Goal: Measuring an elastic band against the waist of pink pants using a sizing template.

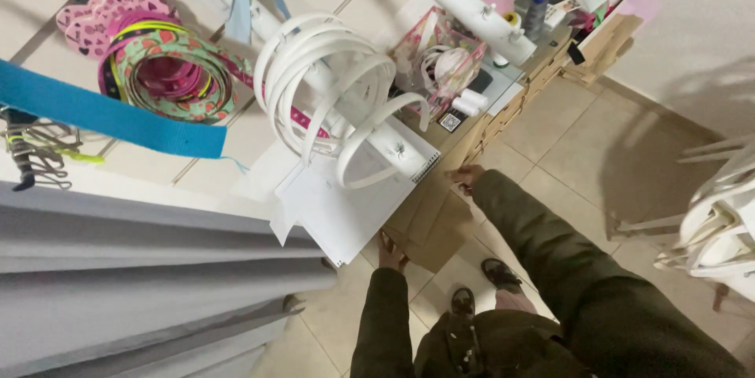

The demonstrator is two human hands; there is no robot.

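- A flat cardboard sheet (434,224) stood under the overhanging table edge, leaning against the stacked boxes (503,110); its long axis ran from lower left to upper right in the head view.
- The left hand (390,254) lay on the sheet's lower left corner, partly hidden by white paper (338,205) hanging over the table edge; whether it was clasped on the cardboard or merely resting on it could not be told.
- The right hand (465,177) reached the sheet's upper end, fingers curled at the edge beside the boxes; a firm grasp could not be made out.
- Both arms wore dark olive sleeves (543,244).
- Two dark shoes (481,287) stood on the tile floor (566,142) just below the sheet.
- Above the sheet, coils of white strap (330,79) hung from a white peg rack (464,4).
- To the left lay a roll of green patterned ribbon (169,71) and a blue strap (102,114).
- Grey fabric folds (134,283) closed in the left side.
- Open floor spread to the right of the sheet, as far as white straps on a stand (720,221) at the right edge.
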